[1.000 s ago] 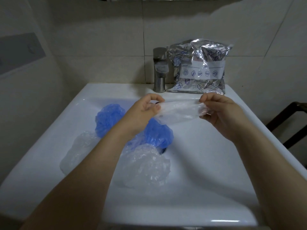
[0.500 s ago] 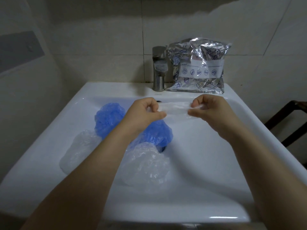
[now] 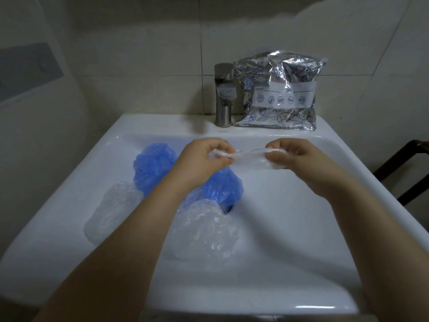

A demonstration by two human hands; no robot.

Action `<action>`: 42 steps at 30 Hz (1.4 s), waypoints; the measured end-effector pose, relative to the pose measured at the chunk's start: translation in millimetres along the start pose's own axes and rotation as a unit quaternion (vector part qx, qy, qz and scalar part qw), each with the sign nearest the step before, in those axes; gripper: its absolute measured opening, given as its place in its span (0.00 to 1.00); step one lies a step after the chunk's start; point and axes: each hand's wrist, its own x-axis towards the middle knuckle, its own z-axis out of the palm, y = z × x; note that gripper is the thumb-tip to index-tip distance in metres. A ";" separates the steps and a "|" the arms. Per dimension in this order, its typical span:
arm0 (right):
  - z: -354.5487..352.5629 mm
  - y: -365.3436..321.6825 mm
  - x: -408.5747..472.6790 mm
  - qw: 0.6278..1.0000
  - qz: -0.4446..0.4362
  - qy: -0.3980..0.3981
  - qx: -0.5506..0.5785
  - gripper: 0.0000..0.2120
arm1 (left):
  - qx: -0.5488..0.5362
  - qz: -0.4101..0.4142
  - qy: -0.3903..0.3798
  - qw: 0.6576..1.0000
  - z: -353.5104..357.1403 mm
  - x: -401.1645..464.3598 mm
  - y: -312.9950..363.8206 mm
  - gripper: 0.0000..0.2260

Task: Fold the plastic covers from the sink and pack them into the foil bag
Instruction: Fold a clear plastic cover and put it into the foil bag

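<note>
While the foil bag [image 3: 277, 94] stands on the back ledge of the sink [image 3: 301, 228], leaning against the tiled wall just right of the steel faucet [image 3: 224, 94], the basin below holds a loose heap — two blue plastic covers [image 3: 154, 168] and two clear plastic covers [image 3: 204, 231], crumpled and touching one another around the drain. The left forearm crosses over this heap and hides part of the nearer blue one. A dark chair frame [image 3: 404, 168] shows at the right edge, well apart from the sink.

Both hands are raised above the basin, knuckles up, forearms reaching in from the near side. The left hand [image 3: 204, 159] pinches one end of a clear folded cover [image 3: 250, 158] between thumb and curled fingers; the right hand [image 3: 292, 156] pinches the other end the same way. The cover is drawn out into a narrow band — its long axis runs left to right, roughly level, parallel to the sink's back ledge, in front of the faucet and bag.
</note>
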 end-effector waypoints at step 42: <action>18.5 1.3 1.2 0.910 -0.184 0.078 -0.364 0.08 | -0.089 -0.026 -0.035 0.995 5.5 -7.0 10.2 0.12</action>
